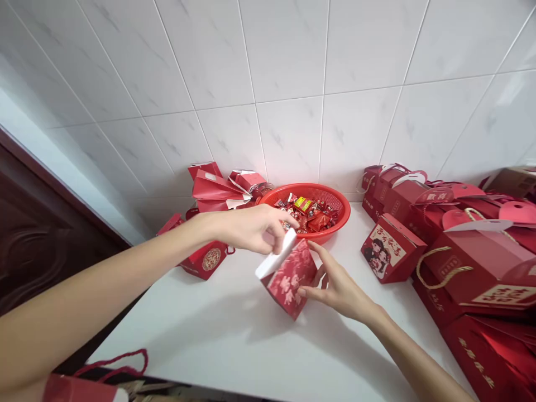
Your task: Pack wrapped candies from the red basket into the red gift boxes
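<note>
A small red box with a pale floral pattern [293,279] is held tilted above the white table, its white inner flap raised. My right hand [330,282] grips the box from the right, thumb on the patterned face and fingers along the far edge. My left hand [262,229] is over the box's upper left side, its fingers bent down at the white flap; whether they pinch anything is hard to see. Just behind the hands sits a red plastic basket [343,215] of wrapped sweets [318,220], one of them yellow.
Many red gift boxes [481,257] with rope handles are stacked on the right, one with a cartoon couple [391,248] in front. Folded red cartons [218,187] and a red box [205,259] stand left. A tiled wall [288,134] rises behind the white table [234,346].
</note>
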`<state>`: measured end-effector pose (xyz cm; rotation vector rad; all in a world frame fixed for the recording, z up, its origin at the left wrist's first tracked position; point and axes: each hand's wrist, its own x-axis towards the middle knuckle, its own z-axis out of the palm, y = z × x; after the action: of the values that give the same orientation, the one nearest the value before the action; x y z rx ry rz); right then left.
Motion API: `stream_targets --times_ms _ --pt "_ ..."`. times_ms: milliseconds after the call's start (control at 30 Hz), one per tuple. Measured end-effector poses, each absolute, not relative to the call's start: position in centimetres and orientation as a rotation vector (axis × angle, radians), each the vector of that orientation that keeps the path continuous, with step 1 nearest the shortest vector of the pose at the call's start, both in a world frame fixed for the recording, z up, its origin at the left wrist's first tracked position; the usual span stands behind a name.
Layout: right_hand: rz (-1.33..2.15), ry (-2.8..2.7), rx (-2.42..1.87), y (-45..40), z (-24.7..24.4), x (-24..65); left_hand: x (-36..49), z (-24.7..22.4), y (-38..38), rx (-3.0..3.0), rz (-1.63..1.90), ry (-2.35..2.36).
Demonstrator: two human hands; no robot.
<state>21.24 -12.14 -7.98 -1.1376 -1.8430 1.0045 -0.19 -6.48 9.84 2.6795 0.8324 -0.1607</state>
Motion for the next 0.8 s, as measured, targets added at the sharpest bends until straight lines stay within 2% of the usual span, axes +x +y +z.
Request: stream_targets --times_ms 200,400,533,633,733,800 --pt "0.981 -1.800 -1.199 -10.0 -9.1 22.2 2.8 6.3 -2.4 2.495 -0.039 0.658" --pt "0.916 -1.795 -1.178 -10.2 -10.5 21.9 2.5 4.0 0.7 2.191 -0.006 0.692" --pt "0.891 -1.837 -1.172 -10.5 -10.1 22.1 1.9 2.4 1.9 1.905 -0.087 0.660" --pt "0.841 -1.768 -1.152 -10.5 -9.4 22.6 1.9 2.0 3.0 1.766 -0.014 0.655" --pt "0.742 -1.593 -1.126 -9.9 -8.4 23.3 2.4 1.5 4.8 1.964 0.056 0.844" --pt "0.680 -1.495 -1.119 -9.1 -7.6 23.5 2.9 0.7 6.2 2.265 -0.092 1.078"
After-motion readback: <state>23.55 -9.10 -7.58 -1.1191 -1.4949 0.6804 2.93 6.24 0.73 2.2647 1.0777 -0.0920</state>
